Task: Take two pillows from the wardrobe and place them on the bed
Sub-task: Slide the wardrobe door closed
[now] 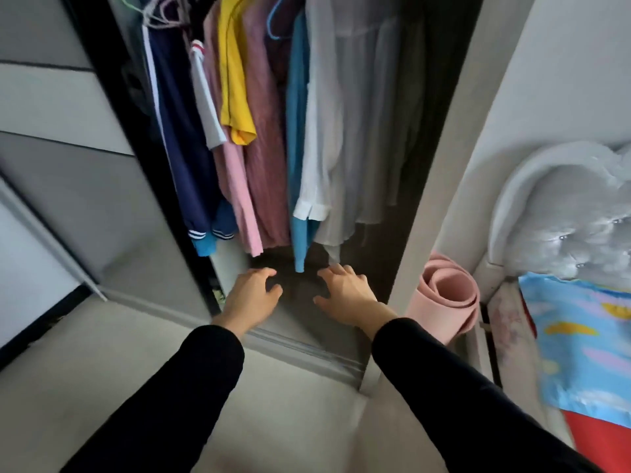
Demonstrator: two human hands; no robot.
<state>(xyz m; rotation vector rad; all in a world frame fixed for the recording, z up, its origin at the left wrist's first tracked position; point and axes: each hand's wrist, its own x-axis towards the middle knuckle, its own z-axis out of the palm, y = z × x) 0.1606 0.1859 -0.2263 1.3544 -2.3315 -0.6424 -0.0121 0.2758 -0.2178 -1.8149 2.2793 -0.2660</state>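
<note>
Head view looks down into the open wardrobe [403,199], and I see both of my hands reaching toward its dark floor, under the hanging clothes [259,138]. My left hand [251,297] is spread, the fingers a little curled, and it holds nothing. My right hand [348,295] is also spread with fingers apart, and it is empty too. Both hands are side by side at nearly the same depth, just under the hem of the blue garment [297,199].

About the pillows I must be honest: I cannot see them clearly. Between and just beyond my two hands there is a dark mass on the wardrobe floor, but it is in shadow and blurred, so I cannot tell if this is a pillow or only the floor. If it is a pillow, it lies straight ahead and below, in the gap between the hands, and neither hand is clearly nearer. Its long axis I cannot judge.

On my right side is the bed [587,353] with a blue patterned cover, and a rolled pink mat [444,295] stands between wardrobe and bed. So I judge the carry afterwards goes to the right, and the mat may stand in the way.
</note>
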